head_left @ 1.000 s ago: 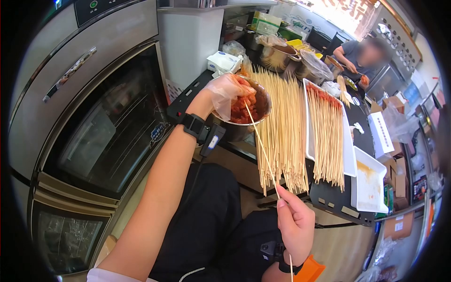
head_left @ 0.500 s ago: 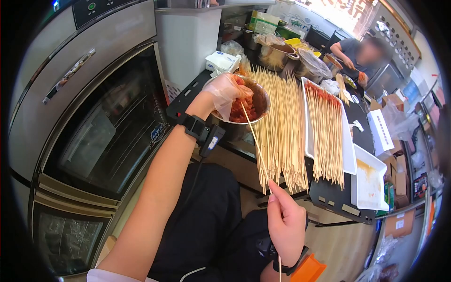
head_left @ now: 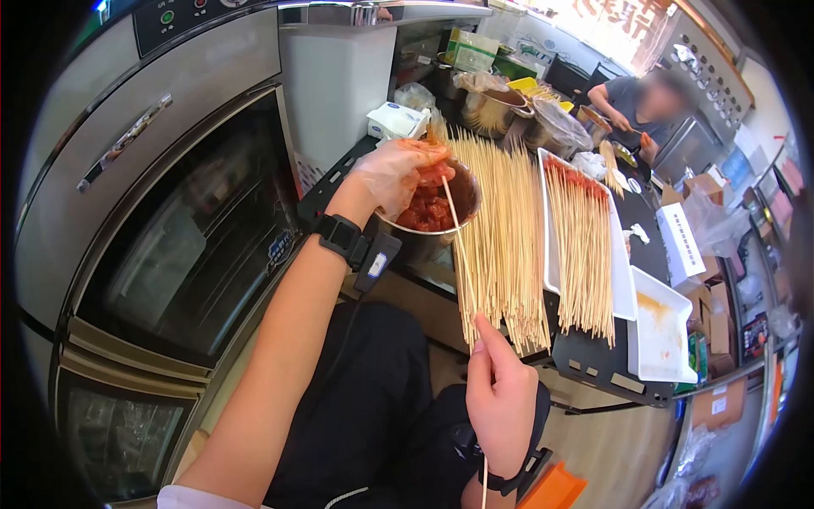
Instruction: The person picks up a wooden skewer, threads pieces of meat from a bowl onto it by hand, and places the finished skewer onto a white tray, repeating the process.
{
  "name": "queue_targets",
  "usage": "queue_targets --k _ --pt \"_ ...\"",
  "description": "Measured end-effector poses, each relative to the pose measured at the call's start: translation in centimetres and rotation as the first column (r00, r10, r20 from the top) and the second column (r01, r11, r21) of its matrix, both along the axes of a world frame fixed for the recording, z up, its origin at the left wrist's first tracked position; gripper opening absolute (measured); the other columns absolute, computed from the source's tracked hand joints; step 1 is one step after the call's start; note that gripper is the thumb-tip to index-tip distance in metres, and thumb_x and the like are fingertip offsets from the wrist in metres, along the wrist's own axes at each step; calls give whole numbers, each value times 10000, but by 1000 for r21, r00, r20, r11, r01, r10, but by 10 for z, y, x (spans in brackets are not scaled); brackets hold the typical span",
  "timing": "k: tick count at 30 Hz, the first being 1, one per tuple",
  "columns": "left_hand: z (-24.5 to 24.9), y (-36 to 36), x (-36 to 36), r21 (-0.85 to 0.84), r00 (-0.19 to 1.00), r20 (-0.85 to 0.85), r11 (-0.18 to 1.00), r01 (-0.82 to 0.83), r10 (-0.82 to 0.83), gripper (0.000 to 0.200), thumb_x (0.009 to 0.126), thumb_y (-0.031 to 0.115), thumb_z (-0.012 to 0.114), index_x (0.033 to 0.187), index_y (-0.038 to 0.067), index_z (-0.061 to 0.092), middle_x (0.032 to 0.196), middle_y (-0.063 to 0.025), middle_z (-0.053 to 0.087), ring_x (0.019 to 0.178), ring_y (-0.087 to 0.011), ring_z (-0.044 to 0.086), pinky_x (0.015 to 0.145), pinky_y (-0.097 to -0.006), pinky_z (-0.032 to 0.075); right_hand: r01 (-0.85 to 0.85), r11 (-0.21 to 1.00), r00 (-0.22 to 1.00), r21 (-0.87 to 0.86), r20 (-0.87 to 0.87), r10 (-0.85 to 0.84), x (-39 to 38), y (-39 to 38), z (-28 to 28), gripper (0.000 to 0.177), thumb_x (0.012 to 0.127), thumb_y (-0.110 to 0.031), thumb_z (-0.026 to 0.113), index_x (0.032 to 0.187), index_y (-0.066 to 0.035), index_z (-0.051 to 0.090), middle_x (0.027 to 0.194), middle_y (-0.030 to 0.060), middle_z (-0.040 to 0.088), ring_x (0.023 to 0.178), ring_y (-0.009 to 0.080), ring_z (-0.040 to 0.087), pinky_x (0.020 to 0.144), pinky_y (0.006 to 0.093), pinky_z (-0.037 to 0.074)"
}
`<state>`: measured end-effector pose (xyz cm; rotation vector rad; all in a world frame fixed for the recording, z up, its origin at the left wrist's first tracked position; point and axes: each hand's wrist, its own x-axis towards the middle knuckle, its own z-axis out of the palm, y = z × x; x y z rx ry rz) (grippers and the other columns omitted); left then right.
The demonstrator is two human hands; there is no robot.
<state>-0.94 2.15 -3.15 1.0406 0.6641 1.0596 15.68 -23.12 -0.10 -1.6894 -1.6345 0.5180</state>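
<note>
**Skewer tip at the meat, over the bowl**

Slants from the bottom centre of the frame up toward the upper middle, tip against a red chunk of meat. Pinched low on the shaft by the bare right hand, thumb against fingers, with the tail poking out below the wrist. Met at the top by the gloved left hand, closed around that chunk just above the steel bowl of marinated pieces, left of centre.

Could well slide off the slick chunk and jab the thin glove, with the tip aimed straight at the fingers. Might also bow or snap, pushed from so far down the shaft. Looks crowded on the right: 1 loose pile of bare sticks right beside the bowl on the desk, easy to scatter with a careless swing. Further right, 1 white tray of loaded sticks.
</note>
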Motion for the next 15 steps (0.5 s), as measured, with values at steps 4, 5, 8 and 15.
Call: queue_targets --k 4,5,8,15 --pt "-5 7 -1 -114 990 119 990 88 -75 266 916 214 490 1024 -21 557 972 -73 579 790 -163 580 783 -268 480 8 995 1000 96 17 -9 1 3 -6 313 819 -36 525 1130 -19 563 523 179 481 442 295 518 441 332 389" --pt "-25 27 -5 73 989 -59 987 143 -139 274 913 237 498 1010 -10 565 981 -72 576 786 -166 583 758 -274 487 0 992 1000 126 24 -3 2 3 -9 318 820 -32 526 1135 -19 560 512 173 467 431 289 507 435 327 385" --pt "-34 29 -1 380 903 -416 923 63 110 404 912 382 464 919 13 629 917 -94 608 784 -207 597 688 -316 499 11 993 1000 117 20 -14 6 3 -13 321 819 -24 528 1138 -13 558 509 172 455 413 265 493 429 307 379" --pt "4 -6 15 495 377 -813 868 43 445 750 892 588 185 730 63 695 753 -134 642 749 -275 590 781 -318 448 20 994 1000 108 3 -20 8 0 -14 320 821 -13 527 1139 -9 558 517 174 453 398 218 475 427 276 378"
